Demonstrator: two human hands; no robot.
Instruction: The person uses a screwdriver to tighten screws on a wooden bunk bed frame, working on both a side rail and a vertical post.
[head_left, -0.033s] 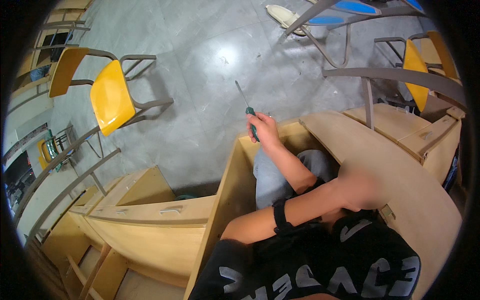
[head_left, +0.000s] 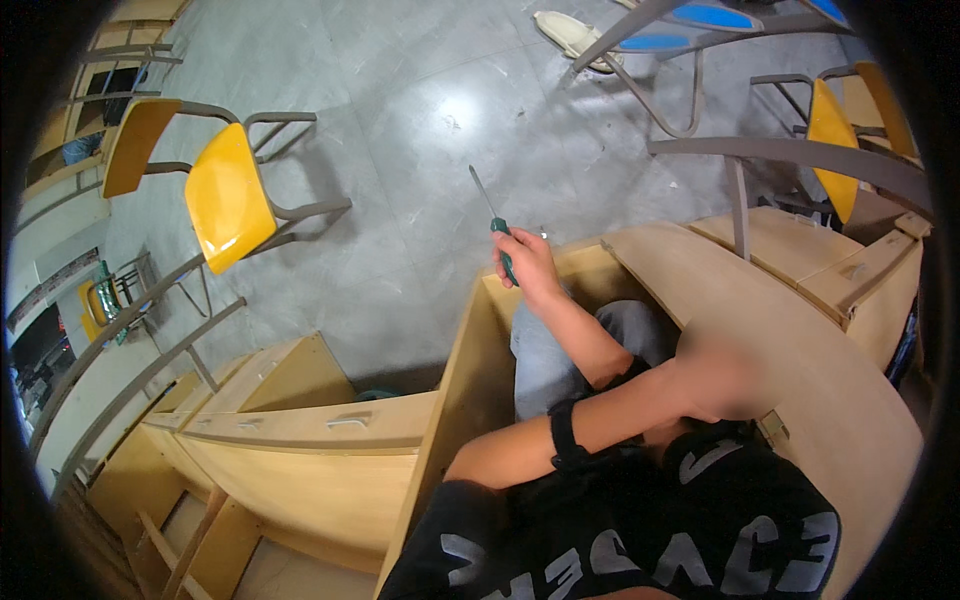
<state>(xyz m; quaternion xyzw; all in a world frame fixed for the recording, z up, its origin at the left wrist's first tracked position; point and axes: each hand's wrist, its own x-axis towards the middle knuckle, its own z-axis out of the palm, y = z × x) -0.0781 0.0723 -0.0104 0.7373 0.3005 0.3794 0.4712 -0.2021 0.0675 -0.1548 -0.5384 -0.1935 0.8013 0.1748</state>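
Screwdriver [head_left: 499, 226], green-handled, was gripped in the right hand [head_left: 530, 262], its shaft over the gray floor [head_left: 400, 150]. The left hand [head_left: 715, 375] was blurred; its hold could not be told.

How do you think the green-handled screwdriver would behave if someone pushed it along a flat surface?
The screwdriver should stay stiff, as its slim, metallic-looking shaft runs straight. It may swing round its green handle, which looks thicker and so probably carries more of the weight. The thin tip could scratch or catch.
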